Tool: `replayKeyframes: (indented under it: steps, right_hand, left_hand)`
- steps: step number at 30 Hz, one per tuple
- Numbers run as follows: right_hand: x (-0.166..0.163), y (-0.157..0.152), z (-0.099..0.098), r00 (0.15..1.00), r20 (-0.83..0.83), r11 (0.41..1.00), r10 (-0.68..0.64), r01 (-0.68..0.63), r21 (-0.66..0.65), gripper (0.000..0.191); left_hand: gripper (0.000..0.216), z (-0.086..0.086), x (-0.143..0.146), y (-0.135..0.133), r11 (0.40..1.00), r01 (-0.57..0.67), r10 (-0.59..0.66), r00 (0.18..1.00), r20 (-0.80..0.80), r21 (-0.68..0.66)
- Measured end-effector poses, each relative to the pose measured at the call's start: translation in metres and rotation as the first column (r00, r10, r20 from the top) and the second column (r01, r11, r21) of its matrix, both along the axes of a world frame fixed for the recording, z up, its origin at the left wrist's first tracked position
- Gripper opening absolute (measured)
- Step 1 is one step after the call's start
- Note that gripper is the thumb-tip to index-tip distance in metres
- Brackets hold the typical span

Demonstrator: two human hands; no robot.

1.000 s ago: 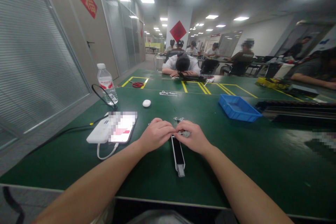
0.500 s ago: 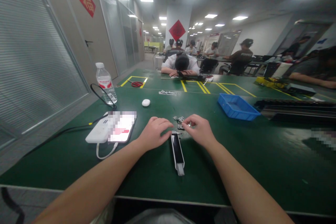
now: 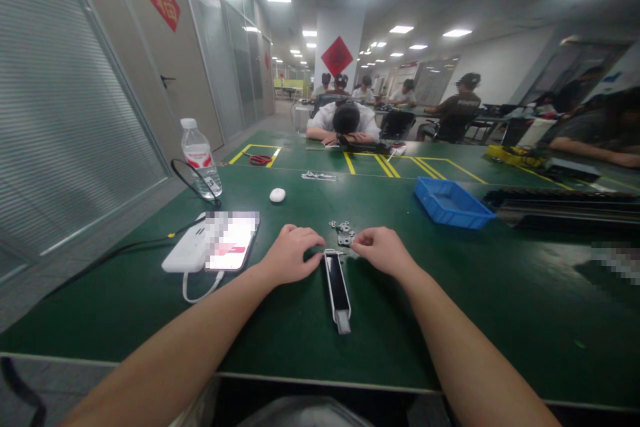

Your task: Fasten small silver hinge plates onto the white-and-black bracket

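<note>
A long narrow black-and-silver metal part (image 3: pixel 337 288) lies on the green table (image 3: pixel 500 307), pointing away from me. My left hand (image 3: pixel 291 255) rests curled on the table at the part's far left end, fingertips touching it. My right hand (image 3: pixel 381 251) is on the other side, fingers pinched together on something too small to name. A small heap of metal pieces (image 3: pixel 343 232) lies just beyond the part, between my hands.
A phone on a white power bank (image 3: pixel 215 243) with cable lies left. A water bottle (image 3: pixel 199 159), a white puck (image 3: pixel 277 195), red scissors (image 3: pixel 261 159) and a blue tray (image 3: pixel 451 203) stand farther off. A person slumps at the far side; others sit beyond.
My hands have drawn apart from the far end of the metal part. The right hand reached to the small metal pieces, then pulled back slightly with its fingers pinched.
</note>
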State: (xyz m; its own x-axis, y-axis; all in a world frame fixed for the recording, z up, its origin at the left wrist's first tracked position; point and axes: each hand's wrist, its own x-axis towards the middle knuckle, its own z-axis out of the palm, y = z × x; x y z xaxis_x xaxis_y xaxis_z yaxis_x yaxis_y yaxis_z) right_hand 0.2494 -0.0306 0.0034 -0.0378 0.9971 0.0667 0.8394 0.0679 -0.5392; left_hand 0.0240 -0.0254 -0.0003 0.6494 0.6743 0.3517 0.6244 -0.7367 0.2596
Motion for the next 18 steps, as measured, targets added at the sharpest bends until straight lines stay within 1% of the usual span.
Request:
replayKeyframes:
  steps: [5,10,18]
  right_hand:
    - [-0.0018,-0.0002,-0.0011,0.999,0.019,0.998,0.031,-0.030,-0.048,0.013]
    - [-0.0022,0.0010,-0.0028,0.999,-0.009,0.997,0.040,-0.041,-0.072,0.013]
    - [-0.0038,-0.0008,-0.0018,0.995,-0.062,0.992,0.072,-0.078,-0.101,0.013]
  left_hand:
    - [0.017,-0.0022,-0.0006,0.0024,0.999,-0.015,0.014,1.000,-0.019,-0.030]
    - [0.017,-0.0037,-0.0016,0.0041,0.998,-0.001,-0.001,1.000,-0.029,-0.055]
    - [0.014,-0.0017,-0.0002,0.0029,0.999,0.020,-0.021,0.999,-0.034,-0.043]
